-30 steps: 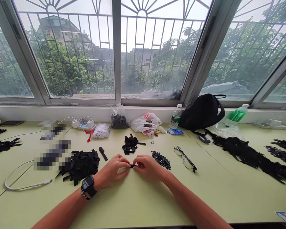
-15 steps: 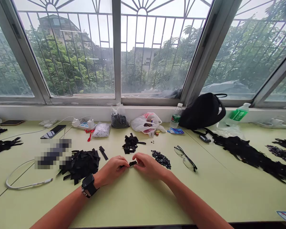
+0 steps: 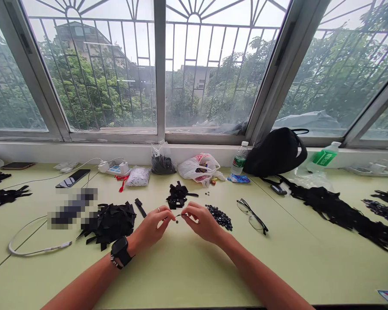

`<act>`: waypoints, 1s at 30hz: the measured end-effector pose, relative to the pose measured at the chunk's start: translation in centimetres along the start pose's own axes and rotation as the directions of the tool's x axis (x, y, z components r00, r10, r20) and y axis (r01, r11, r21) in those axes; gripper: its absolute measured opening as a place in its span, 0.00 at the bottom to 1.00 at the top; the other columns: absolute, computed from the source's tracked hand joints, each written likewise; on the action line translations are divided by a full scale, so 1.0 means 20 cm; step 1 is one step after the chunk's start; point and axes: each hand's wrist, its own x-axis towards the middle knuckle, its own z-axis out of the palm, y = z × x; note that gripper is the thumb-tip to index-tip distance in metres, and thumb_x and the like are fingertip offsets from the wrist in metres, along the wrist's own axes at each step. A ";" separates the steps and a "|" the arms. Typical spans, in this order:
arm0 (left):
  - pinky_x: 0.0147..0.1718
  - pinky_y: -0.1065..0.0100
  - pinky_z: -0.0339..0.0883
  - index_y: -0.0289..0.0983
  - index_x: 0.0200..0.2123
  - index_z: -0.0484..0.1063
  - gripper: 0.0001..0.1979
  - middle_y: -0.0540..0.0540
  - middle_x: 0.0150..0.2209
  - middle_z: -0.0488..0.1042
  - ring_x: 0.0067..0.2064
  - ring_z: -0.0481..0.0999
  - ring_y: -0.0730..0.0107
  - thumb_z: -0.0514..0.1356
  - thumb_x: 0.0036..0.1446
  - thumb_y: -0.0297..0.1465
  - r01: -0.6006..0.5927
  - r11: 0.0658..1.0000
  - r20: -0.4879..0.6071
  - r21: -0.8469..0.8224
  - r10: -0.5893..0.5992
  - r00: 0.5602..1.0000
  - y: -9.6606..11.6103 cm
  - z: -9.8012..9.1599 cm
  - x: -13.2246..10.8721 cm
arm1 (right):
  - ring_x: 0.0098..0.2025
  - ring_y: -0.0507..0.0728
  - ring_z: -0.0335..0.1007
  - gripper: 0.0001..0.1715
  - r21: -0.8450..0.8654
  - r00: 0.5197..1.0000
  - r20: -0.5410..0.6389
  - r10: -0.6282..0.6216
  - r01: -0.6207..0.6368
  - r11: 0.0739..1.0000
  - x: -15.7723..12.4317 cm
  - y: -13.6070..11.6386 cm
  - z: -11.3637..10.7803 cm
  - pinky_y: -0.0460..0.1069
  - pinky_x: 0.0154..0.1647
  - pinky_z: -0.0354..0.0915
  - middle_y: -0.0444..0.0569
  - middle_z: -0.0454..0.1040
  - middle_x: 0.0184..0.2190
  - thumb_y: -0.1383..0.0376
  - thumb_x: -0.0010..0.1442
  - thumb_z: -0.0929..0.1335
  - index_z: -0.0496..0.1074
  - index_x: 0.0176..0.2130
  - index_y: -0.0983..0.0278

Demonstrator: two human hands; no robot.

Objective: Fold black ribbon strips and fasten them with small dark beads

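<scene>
My left hand [image 3: 155, 223], with a black watch on the wrist and a ring on one finger, meets my right hand [image 3: 200, 221] over the green table [image 3: 187, 271]. Both pinch a small black strip [image 3: 179, 215] between their fingertips, lifted a little off the table. A tiny dark bead [image 3: 177, 222] lies just below it. A heap of black fabric pieces [image 3: 111, 220] sits left of my left hand. A smaller pile of black pieces [image 3: 177, 196] lies beyond the hands, and a scatter of dark beads [image 3: 220, 216] is right of my right hand.
Glasses [image 3: 252, 216] lie to the right. Along the window sill stand plastic bags [image 3: 198, 167], a water bottle [image 3: 239, 158], a black bag [image 3: 274, 150] and a green bottle [image 3: 321, 157]. Long black trim [image 3: 339, 213] stretches at right. A phone [image 3: 73, 178], power strip [image 3: 111, 167] and white cable [image 3: 29, 249] are left.
Both hands have risen off the table and moved slightly farther away, still pinching the black strip between them. A small bead now shows on the table below.
</scene>
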 end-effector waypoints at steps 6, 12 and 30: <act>0.37 0.69 0.74 0.41 0.48 0.76 0.11 0.45 0.43 0.76 0.38 0.79 0.69 0.54 0.72 0.28 0.071 0.995 -0.011 -0.071 -0.071 0.997 -0.01 0.02 -0.01 | 0.25 0.52 0.65 0.15 0.260 0.987 0.073 0.143 -0.157 0.953 0.00 0.02 0.03 0.47 0.28 0.62 0.44 0.73 0.24 0.56 0.68 0.69 0.81 0.41 0.63; 0.37 0.68 0.75 0.41 0.48 0.75 0.11 0.46 0.43 0.77 0.37 0.80 0.70 0.56 0.69 0.26 0.062 0.996 -0.049 -0.060 -0.065 0.997 -0.02 0.02 -0.01 | 0.23 0.51 0.71 0.25 0.628 0.933 0.264 0.247 -0.360 0.690 0.02 0.02 0.02 0.47 0.26 0.69 0.49 0.82 0.32 0.50 0.65 0.71 0.78 0.53 0.63; 0.49 0.60 0.72 0.42 0.45 0.76 0.12 0.45 0.42 0.79 0.47 0.78 0.62 0.53 0.72 0.25 -0.033 0.999 -0.122 0.021 0.036 0.992 -0.03 0.03 -0.01 | 0.30 0.51 0.65 0.29 0.164 0.992 0.065 0.105 -0.114 0.980 -0.01 0.03 0.06 0.48 0.36 0.65 0.45 0.75 0.36 0.59 0.67 0.70 0.69 0.65 0.57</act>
